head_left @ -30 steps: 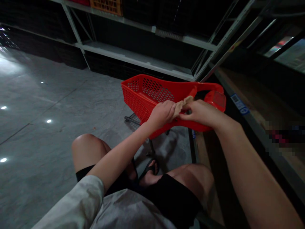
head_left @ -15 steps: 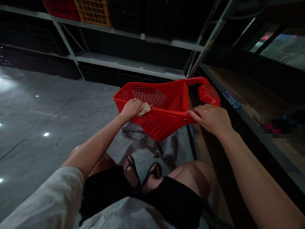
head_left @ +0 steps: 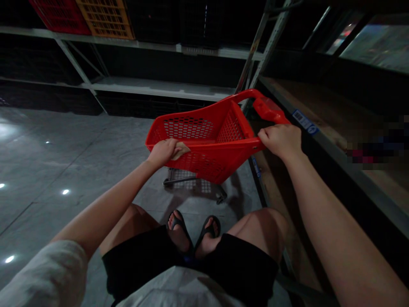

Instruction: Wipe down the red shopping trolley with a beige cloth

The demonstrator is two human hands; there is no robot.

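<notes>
A red plastic shopping cart (head_left: 220,155) with perforated sides stands side-on before me on a grey wheeled frame. My left hand (head_left: 164,152) is closed over the near rim toward the cart's left end. Pressed between that hand and the rim is a beige cloth (head_left: 180,151), partly hidden by the fingers. At the other end, my right hand (head_left: 281,138) is wrapped around the near corner, where the rim meets the handle (head_left: 270,110).
Behind the cart runs a white metal rack (head_left: 159,87) with a red crate (head_left: 62,16) and a yellow crate (head_left: 104,18) on its upper shelf. A wooden ledge (head_left: 287,91) with blue labels lies along the right. My feet in black sandals (head_left: 209,230) are below.
My left hand has slid the cloth leftward along the near rim. The handle end of the cart sits slightly higher in view, and my right hand has closed more fully around the corner.
</notes>
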